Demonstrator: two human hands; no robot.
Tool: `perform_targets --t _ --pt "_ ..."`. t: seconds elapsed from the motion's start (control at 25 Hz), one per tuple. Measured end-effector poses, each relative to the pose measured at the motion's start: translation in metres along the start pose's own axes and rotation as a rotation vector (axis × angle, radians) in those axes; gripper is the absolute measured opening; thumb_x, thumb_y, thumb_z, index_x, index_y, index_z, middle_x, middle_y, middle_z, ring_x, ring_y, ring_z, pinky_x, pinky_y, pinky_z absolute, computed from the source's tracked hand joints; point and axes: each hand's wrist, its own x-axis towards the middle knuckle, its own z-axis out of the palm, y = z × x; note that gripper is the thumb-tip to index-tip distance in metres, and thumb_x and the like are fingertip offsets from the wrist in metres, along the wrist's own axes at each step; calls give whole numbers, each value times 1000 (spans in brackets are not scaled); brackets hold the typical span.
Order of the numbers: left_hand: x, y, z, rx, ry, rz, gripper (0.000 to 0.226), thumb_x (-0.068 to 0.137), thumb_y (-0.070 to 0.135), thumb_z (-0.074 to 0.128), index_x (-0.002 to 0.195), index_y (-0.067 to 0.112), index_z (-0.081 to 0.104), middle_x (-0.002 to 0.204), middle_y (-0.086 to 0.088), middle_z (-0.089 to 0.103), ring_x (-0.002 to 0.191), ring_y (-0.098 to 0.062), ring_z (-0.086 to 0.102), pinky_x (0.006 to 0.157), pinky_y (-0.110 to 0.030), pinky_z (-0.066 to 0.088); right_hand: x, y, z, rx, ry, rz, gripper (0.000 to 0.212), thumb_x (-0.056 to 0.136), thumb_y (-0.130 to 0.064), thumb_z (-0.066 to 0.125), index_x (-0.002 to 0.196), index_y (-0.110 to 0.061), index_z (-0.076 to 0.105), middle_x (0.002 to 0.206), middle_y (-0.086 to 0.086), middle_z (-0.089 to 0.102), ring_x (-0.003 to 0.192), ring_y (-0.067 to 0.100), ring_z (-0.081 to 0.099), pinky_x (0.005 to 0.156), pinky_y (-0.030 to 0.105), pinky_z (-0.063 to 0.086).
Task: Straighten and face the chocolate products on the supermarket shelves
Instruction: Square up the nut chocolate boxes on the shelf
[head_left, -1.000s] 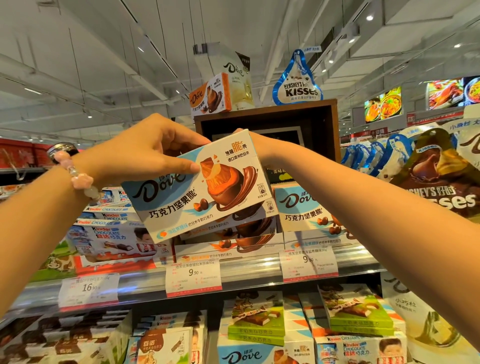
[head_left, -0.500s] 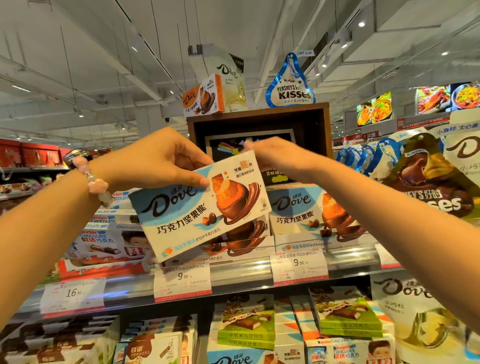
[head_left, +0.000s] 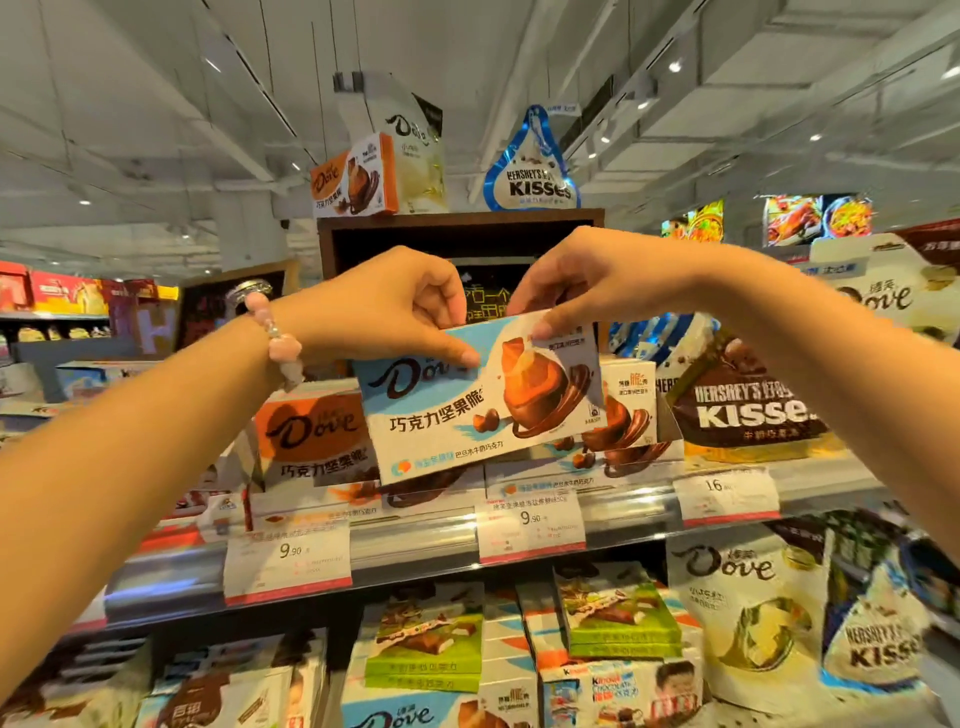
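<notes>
While tilted above the shelf (head_left: 415, 551), the blue Dove box (head_left: 478, 405) is pinched along its top edge by left hand (head_left: 384, 306) and right hand (head_left: 587, 280).

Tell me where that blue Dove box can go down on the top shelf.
Both hands, left hand and right hand, pinch the blue Dove box. No bare patch shows: orange Dove boxes on one side, Hershey's Kisses bag on the other. Likeliest spot: atop the blue Dove stack behind.
</notes>
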Motion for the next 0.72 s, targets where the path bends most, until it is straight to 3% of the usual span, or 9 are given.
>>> perform_targets --t 0.16,0.28,0.4,0.48,0.6,0.72 --pt "6 -5 4 -72 4 -16 35 68 15 75 94 5 55 82 -13 72 79 -20 71 71 -36 58 -17 16 -9 -56 -5 108 23 86 -18 63 109 -23 60 101 -10 63 97 10 62 72 21 53" --pt "12 2 16 -121 47 41 35 71 13 74 97 5 52 80 -16 72 77 -19 72 66 -34 59 -12 10 2 -91 -35 116 37 84 -22 66 118 -24 52 111 -6 58 104 13 58 74 22 54" --pt "15 2 24 -112 165 83 35 69 19 77 93 7 55 81 -11 71 78 -17 71 72 -39 59 -8 5 12 -110 40 58 38 83 -25 66 118 -28 50 110 -7 55 103 13 56 69 17 54" --pt "8 -6 21 -82 207 90 44 62 35 76 94 11 58 86 -1 69 83 -10 69 75 -32 58 -12 11 12 -87 99 57 36 83 -23 66 117 -26 53 104 -8 56 99 13 59 68 18 54" --pt "-9 -29 16 296 113 -11 62 58 53 73 110 23 55 106 17 57 98 -1 56 84 -17 43 -19 25 14 -115 139 116 39 81 -23 69 117 -26 55 105 -4 60 95 12 60 64 23 55" --pt "-22 -56 19 536 67 -81 57 68 50 72 116 27 52 109 17 49 102 -3 47 87 -22 41 -20 31 26 -118 125 143 40 81 -26 69 119 -27 57 111 -3 63 97 13 61 70 27 56"
